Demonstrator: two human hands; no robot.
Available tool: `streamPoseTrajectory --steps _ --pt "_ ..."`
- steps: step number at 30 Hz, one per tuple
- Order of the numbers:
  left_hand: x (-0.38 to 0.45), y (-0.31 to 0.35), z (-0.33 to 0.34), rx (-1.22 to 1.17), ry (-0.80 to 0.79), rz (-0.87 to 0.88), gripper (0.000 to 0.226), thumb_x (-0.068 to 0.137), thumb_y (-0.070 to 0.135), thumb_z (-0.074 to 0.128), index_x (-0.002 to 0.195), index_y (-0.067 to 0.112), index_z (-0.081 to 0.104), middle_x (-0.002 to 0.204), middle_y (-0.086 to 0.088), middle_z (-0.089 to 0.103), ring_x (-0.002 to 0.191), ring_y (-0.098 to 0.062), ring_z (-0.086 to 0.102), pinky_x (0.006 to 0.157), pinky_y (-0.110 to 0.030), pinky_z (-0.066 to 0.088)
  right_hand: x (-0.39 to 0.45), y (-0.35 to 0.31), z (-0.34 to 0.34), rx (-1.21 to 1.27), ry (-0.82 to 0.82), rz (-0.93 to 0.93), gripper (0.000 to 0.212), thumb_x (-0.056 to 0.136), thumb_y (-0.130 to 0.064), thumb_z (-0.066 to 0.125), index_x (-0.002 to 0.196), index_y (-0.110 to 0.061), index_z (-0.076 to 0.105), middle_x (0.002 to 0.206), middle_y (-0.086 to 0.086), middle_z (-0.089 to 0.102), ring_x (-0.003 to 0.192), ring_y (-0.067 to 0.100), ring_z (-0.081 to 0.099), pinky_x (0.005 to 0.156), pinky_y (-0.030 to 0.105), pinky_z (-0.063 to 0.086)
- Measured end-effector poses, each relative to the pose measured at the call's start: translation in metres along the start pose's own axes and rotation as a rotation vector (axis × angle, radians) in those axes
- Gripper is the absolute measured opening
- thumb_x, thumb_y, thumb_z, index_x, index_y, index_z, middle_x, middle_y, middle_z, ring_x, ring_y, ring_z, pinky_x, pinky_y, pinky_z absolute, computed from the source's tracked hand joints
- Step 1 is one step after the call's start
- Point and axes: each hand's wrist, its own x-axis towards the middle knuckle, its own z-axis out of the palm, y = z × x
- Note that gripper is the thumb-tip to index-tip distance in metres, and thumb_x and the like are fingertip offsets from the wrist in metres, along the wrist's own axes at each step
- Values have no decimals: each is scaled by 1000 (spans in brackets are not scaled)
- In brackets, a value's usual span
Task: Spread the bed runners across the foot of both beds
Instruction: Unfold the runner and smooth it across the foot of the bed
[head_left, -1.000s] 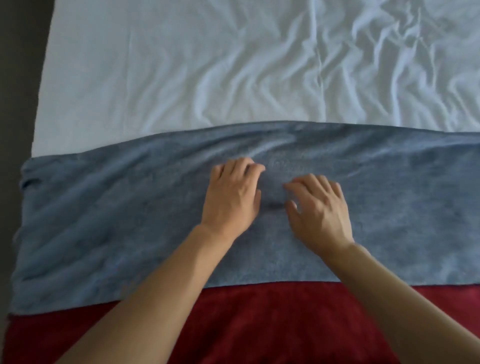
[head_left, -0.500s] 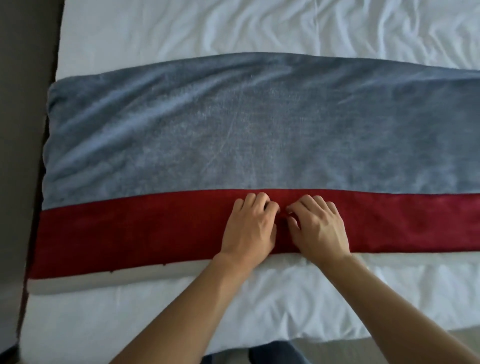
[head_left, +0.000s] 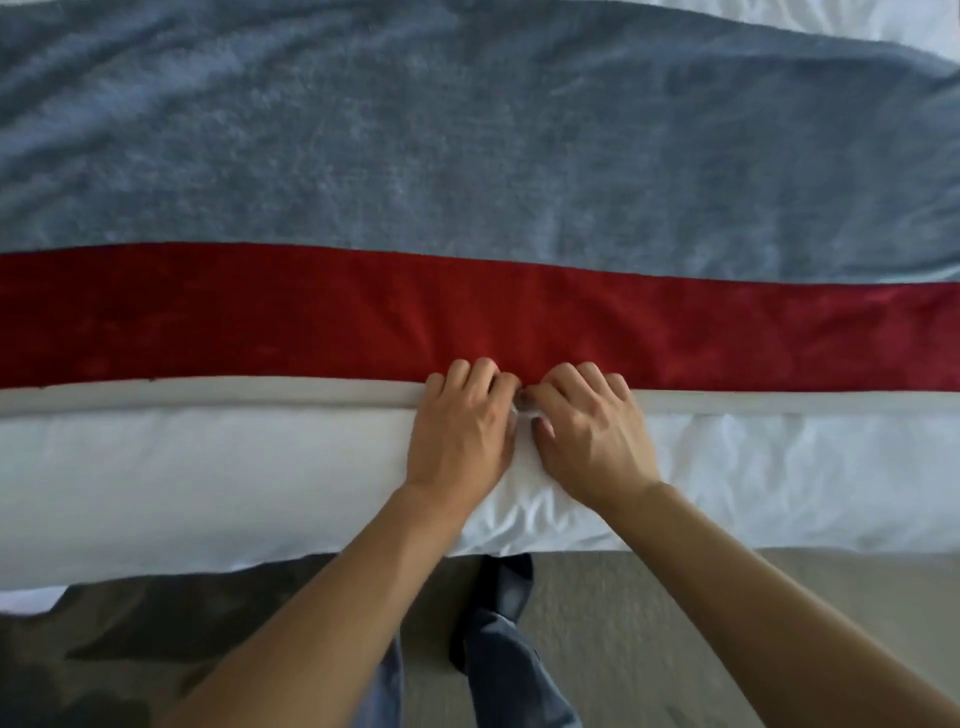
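Both hands side by side at near edge of red-and-grey plush bed runner (head_left: 467, 312), which lies flat across white-sheeted bed (head_left: 208, 467). Left hand (head_left: 462, 431) and right hand (head_left: 587, 431): fingers curled, pinching the grey hem.

The red bed runner (head_left: 260, 317) with grey trim lies flat across the bed (head_left: 208, 493), its near edge under the fingertips of each hand; the blue runner (head_left: 415, 130) spreads just beyond.
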Motion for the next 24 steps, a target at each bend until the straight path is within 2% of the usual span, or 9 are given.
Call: streamPoseTrajectory --steps 4,7,12,14,18,20,22,24 --pt "13 10 4 25 22 -18 10 95 18 55 93 21 64 91 3 57 86 -23 50 73 -37 36 6 21 -1 -80 79 112 13 79 -3 68 82 -15 72 81 3 63 74 29 56 65 41 39" --pt "11 11 2 37 29 -22 12 94 12 57 87 21 62 85 4 56 82 -22 50 71 -35 35 1 25 0 -61 96 100 14 77 -2 69 79 -15 72 78 2 63 73 29 56 65 41 39" --pt "-1 23 1 38 17 -31 13 88 8 57 88 21 58 84 3 53 79 -22 49 71 -36 36 -18 25 -4 -17 66 72 22 76 0 70 90 -16 74 84 0 65 76 27 57 67 41 42" --pt "12 34 5 2 -4 13 14 86 9 58 93 22 57 88 3 53 82 -22 49 73 -36 38 -21 46 -10 -39 66 129 28 73 0 70 96 -15 73 88 1 65 79 29 57 69 42 43" --pt "35 77 20 -68 -70 125 20 84 5 59 93 22 54 89 6 55 84 -19 49 74 -34 39 -49 97 -28 -118 114 305 18 73 -2 75 83 -16 72 82 1 63 77 31 56 71 44 45" --pt "34 98 28 -74 -94 151 22 83 1 54 89 22 54 86 5 54 83 -19 49 73 -33 38 -63 109 -34 -131 106 262 10 78 -7 73 76 -16 70 75 0 61 73 31 55 70 45 46" --pt "28 113 34 -68 -92 151 22 81 1 53 86 22 53 83 5 53 81 -20 49 72 -34 38 -73 116 -36 -148 94 185 11 79 -7 74 74 -16 69 74 0 60 71 29 54 69 44 44" --pt "29 126 39 -67 -86 152 22 82 2 50 90 22 54 86 4 53 82 -20 49 72 -35 38 -76 134 -39 -185 91 191 15 76 -5 76 85 -17 71 81 1 61 75 28 55 71 42 45"
